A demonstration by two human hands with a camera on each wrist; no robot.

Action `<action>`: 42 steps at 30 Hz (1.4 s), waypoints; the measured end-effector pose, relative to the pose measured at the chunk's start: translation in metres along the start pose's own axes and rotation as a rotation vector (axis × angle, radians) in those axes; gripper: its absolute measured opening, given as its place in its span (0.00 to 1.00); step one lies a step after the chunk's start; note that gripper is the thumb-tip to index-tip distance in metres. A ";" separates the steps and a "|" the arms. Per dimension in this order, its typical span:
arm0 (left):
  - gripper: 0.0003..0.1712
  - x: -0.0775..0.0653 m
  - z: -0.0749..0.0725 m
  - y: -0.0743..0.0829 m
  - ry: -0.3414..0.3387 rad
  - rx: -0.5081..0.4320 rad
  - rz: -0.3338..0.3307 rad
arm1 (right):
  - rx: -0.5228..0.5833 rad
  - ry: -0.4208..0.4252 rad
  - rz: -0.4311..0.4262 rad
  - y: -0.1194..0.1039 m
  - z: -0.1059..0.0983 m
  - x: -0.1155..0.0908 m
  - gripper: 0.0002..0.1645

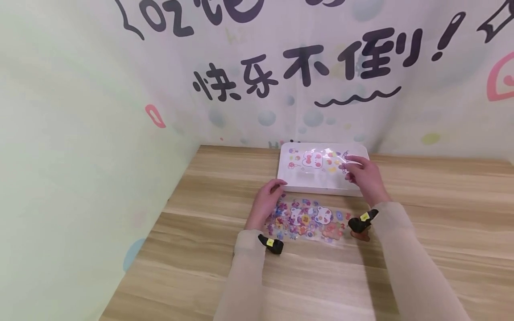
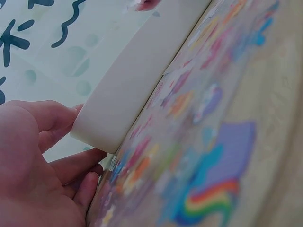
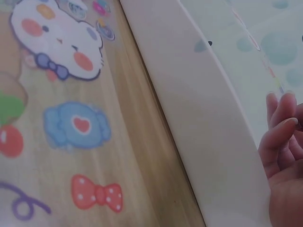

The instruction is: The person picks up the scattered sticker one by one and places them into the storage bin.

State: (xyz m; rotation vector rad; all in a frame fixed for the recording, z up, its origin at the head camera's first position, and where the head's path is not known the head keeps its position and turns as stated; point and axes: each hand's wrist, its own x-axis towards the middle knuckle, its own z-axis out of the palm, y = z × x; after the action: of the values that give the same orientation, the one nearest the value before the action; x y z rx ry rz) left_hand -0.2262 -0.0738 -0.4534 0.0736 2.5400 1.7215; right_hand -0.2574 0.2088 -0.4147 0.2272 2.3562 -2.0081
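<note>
A shallow white box (image 1: 321, 191) lies near the back edge of the table. My left hand (image 1: 266, 203) grips its near left corner, and the left wrist view shows fingers (image 2: 78, 163) at the corner's lower edge. My right hand (image 1: 367, 180) pinches the right end of a clear sticker sheet (image 1: 312, 159) over the box top. This sheet carries a white bunny with a red bow and small fruit pictures. In the right wrist view, the sheet's thin edge (image 3: 255, 42) rises from the fingertips (image 3: 286, 101).
Several overlapping clear sticker sheets (image 1: 323, 216) with bears, bows and flowers lie in front of the box. A brown piece (image 1: 360, 235) shows below my right wrist. Behind the wooden table (image 1: 209, 267) hangs a white printed cloth (image 1: 257, 120) with black lettering.
</note>
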 end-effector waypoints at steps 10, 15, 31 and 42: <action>0.10 0.003 -0.006 0.002 -0.002 -0.012 -0.021 | -0.100 0.001 -0.006 -0.005 0.007 0.005 0.27; 0.10 0.002 -0.006 0.001 -0.004 -0.012 -0.013 | -0.125 -0.008 0.017 -0.007 0.009 0.005 0.26; 0.09 0.000 -0.003 0.000 0.000 -0.013 -0.028 | -0.205 -0.089 0.063 -0.004 0.009 0.008 0.26; 0.09 0.000 -0.001 0.001 0.004 0.017 -0.022 | -0.219 -0.152 0.068 0.000 0.007 0.010 0.27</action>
State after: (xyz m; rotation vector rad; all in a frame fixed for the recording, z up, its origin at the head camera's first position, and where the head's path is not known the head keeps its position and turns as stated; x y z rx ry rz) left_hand -0.2265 -0.0744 -0.4522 0.0431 2.5487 1.6936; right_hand -0.2674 0.2026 -0.4170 0.1389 2.4103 -1.6581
